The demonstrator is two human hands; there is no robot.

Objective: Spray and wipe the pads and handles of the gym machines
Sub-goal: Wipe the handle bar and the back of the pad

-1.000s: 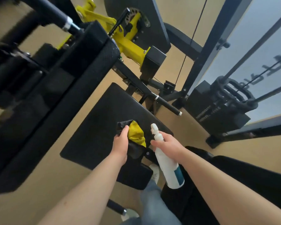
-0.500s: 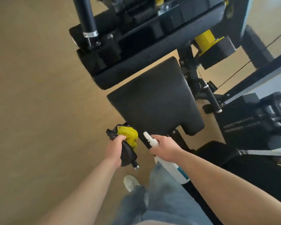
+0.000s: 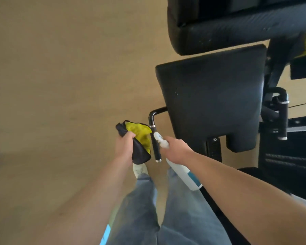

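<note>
Head: left fingers (image 3: pixel 130 136) grip cloth (image 3: pixel 140 135) beside handle (image 3: pixel 155 147).

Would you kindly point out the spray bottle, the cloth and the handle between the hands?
spray bottle (image 3: pixel 182 172), head view, white body
cloth (image 3: pixel 138 131), head view, yellow fold
handle (image 3: pixel 155 147), head view, black grip

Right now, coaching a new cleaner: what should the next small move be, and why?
Probably spray the handle: the right hand holds the spray bottle with its nozzle beside the black grip, and the left hand grips the cloth on the handle's other side, ready to wipe.
</note>
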